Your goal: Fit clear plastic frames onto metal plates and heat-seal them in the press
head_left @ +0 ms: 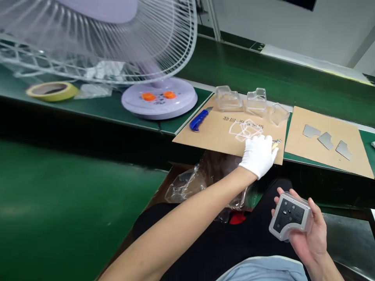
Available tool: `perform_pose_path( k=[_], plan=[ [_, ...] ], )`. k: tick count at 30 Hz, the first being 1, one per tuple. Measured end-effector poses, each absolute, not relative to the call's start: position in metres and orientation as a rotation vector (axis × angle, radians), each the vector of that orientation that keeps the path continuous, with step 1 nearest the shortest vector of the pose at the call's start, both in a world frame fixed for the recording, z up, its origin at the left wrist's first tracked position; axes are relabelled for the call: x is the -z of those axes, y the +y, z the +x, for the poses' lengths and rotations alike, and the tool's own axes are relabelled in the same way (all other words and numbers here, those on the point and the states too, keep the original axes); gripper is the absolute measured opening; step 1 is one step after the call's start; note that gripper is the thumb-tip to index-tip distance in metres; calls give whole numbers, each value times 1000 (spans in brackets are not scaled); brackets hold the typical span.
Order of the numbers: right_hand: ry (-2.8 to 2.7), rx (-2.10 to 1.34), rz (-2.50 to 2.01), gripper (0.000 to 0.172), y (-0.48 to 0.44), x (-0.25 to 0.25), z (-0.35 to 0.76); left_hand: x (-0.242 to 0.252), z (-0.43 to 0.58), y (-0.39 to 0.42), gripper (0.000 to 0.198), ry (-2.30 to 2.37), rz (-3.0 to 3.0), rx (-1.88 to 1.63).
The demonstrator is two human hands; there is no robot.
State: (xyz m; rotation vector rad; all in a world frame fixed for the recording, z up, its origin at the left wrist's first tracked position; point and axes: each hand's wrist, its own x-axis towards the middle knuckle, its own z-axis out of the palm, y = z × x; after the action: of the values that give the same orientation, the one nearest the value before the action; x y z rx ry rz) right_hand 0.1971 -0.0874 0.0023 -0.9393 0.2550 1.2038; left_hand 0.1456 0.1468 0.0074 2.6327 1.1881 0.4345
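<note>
My left hand (259, 155), in a white glove, reaches over the front edge of a brown cardboard sheet (211, 132). Its fingers are closed round a small metal-tipped tool (277, 143). Just beyond the glove lie thin clear plastic film pieces (245, 130). My right hand (310, 230), bare, is held low near my lap and grips a grey plastic housing with a dark inner panel (290, 216).
Three clear plastic covers (256, 99) stand at the back of the sheet, with a blue utility knife (199, 119) at its left. A second cardboard sheet (299, 132) carries three grey metal plates (325, 139). A lilac desk fan (159, 97), yellow tape roll (52, 90) and crumpled plastic bag (187, 183) are nearby.
</note>
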Motion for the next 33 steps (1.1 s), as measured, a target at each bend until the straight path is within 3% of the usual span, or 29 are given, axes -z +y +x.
perform_pose_path(
  k=[2, 5, 11, 16, 18, 23, 33],
  plan=[
    [264, -1170, -929, 44, -92, -4, 199, -3, 180, 163, 35, 1225, 2638, -368],
    [261, -1151, -938, 48, -98, -3, 203, 2, 203, 169, 39, 1212, 2658, -371],
    [282, -1166, -948, 58, -95, 7, 213, 7, 135, 93, 41, 727, 2422, -743],
    [324, -1142, -1036, 49, -76, 13, 204, 34, 80, 11, 108, 540, 2244, -530],
    [284, -1136, -1068, 44, -69, 14, 197, 48, 76, -2, 116, 605, 2171, -552],
    [163, -1133, -1077, 39, -62, 17, 184, 59, 71, -1, 101, 647, 2080, -656],
    [241, -1083, -1102, 39, -56, 11, 175, 59, 67, 4, 89, 630, 2050, -673]
  ],
)
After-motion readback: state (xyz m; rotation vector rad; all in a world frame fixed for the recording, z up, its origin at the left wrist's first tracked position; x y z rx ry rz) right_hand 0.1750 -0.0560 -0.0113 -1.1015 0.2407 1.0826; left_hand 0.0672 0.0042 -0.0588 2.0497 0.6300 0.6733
